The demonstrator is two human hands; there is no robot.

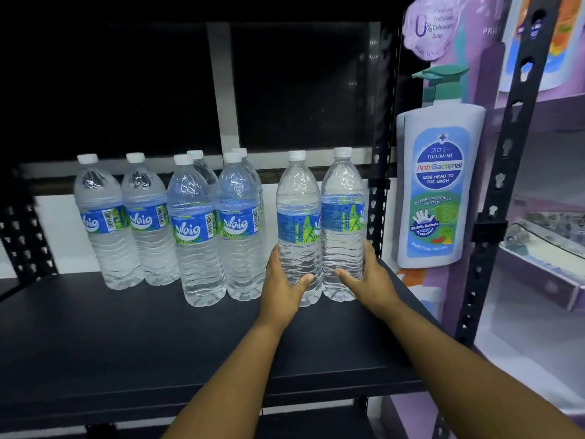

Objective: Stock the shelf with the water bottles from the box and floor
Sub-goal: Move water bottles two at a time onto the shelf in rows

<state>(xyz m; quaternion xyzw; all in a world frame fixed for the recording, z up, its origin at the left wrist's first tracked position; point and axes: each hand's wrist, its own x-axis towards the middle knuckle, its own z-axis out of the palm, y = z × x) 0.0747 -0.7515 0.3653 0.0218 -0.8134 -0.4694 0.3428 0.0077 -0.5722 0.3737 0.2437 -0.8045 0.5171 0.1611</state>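
Head view: two upright water bottles [319, 223] side by side, touching, on black shelf [126, 337], right of six more bottles [177, 217]. Left hand [283, 288] curled round left bottle's base; right hand [368, 278] curled round right bottle's base. Body-wash display [438, 185] at right.

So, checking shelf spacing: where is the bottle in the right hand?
Bottle stands rightmost on the black shelf, beside the left-hand bottle.
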